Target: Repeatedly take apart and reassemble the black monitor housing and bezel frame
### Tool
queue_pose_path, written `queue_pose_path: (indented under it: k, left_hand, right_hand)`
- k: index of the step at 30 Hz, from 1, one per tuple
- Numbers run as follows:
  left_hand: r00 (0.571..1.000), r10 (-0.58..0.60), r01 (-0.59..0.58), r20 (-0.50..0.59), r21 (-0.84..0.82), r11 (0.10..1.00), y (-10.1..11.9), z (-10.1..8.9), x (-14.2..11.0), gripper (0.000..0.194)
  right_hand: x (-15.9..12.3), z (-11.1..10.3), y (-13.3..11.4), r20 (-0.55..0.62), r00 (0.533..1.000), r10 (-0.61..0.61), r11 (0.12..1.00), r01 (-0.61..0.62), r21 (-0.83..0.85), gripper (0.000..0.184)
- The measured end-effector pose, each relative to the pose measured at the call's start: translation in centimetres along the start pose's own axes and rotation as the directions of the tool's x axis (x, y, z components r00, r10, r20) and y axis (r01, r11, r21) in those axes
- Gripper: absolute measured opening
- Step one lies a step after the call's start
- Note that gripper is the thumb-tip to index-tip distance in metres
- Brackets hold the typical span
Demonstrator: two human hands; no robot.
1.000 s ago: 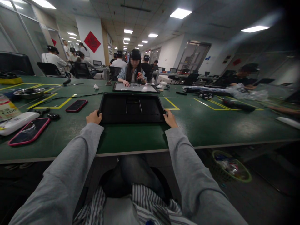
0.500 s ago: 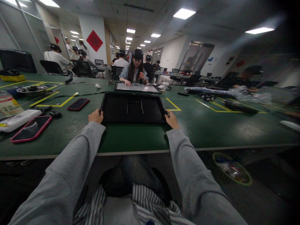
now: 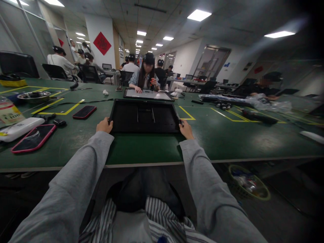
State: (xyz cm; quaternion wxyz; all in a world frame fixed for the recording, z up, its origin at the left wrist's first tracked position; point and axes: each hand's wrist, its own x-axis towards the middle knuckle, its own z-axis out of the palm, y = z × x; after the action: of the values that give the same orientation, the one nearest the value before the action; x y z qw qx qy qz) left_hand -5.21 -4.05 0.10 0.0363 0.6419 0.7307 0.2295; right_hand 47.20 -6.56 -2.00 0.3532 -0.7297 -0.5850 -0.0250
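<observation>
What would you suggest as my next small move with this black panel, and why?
I would probably ease the black panel slightly toward you: your left hand and right hand hold its opposite sides, and its far edge appears close to the grey panel beyond.

Near: open strip, surface [image 3: 145, 148] edge to black tray [image 3: 124, 123] | left: narrow lane, then red-edged phone [image 3: 84, 112], pink-edged phone [image 3: 32, 139] | right: wide lane to black tool [image 3: 259, 116] | far: panel [image 3: 149, 95], person's hand [image 3: 138, 89] block

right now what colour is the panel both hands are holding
The panel is black, best seen in the head view.
</observation>
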Motion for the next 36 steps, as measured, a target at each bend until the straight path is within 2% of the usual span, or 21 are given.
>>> queue_pose_path:
  k: [11, 17, 29, 32, 36]
  left_hand:
    - [0.999, -0.043, 0.043, -0.001, 0.028, 0.999, 0.3, -0.3, -0.2, 0.054]
    - [0.999, -0.036, 0.036, -0.001, 0.004, 0.999, 0.0, -0.1, 0.0, 0.053]
    - [0.998, -0.055, 0.055, -0.005, -0.012, 0.998, -0.2, -0.1, 0.3, 0.052]
    - [0.998, -0.064, 0.064, -0.022, -0.006, 0.998, 0.0, -0.1, 0.5, 0.052]
    - [0.996, -0.048, 0.046, -0.074, -0.025, 0.999, 0.2, 0.1, 1.0, 0.05]
  right_hand:
    - [-0.2, 0.0, 0.1, 0.003, 0.998, -0.064, 0.995, 0.064, 0.081, 0.052]
    - [-0.2, 0.2, 0.1, 0.004, 1.0, -0.031, 0.998, 0.03, 0.063, 0.054]
    - [-0.3, 0.3, -0.1, 0.038, 0.998, -0.058, 0.989, 0.052, 0.137, 0.055]
    - [-0.3, 0.7, -0.7, 0.039, 0.999, -0.008, 0.996, 0.004, 0.086, 0.054]
    - [-0.2, 1.4, -2.5, -0.016, 0.995, 0.102, 0.995, -0.102, -0.017, 0.05]
